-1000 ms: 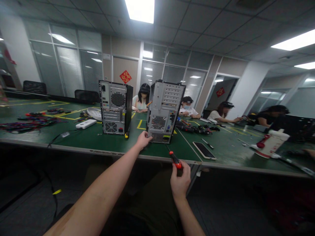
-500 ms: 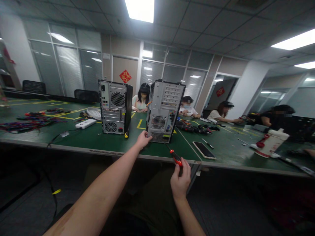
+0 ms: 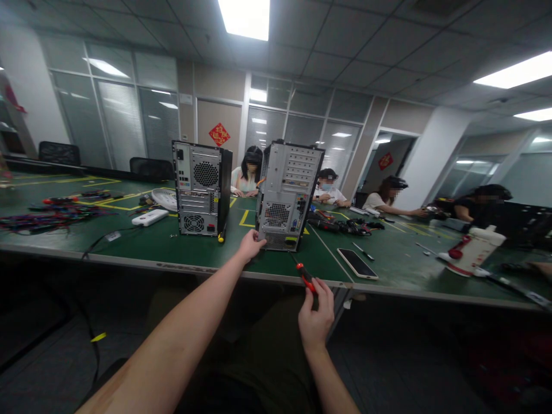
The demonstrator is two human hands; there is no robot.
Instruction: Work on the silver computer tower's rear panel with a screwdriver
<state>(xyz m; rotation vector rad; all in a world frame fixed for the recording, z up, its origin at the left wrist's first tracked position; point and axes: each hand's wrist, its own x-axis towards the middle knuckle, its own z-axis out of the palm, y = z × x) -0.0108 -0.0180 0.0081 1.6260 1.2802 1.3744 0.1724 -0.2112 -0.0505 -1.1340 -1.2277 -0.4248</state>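
Note:
In front of me a grey computer case point(image 3: 276, 190) stands upright with its rear panel towards me and its slot covers at the top. My left hand point(image 3: 250, 245) is at its lower left corner, fingers closed on the edge beside a small grey piece of metal. Whether that piece is part of the case, I cannot tell. My right hand point(image 3: 317, 305) grips the end of a red and black screwdriver point(image 3: 305, 277) between thumb and fingers. The screwdriver's thin shaft slants up towards the bottom of the case; its tip is hard to make out.
A second computer case point(image 3: 199, 190) stands to the left, a yellow-ended tool point(image 3: 221, 236) at its foot. Bundled wires point(image 3: 56, 215) and a white power strip point(image 3: 150, 217) lie further left. To the right are a phone point(image 3: 357, 263) and a white cup point(image 3: 474, 251). Several people sit across the table.
The screwdriver's handle has shifted slightly left in my right hand, whose fingers have moved a little. My left hand and the case look unmoved.

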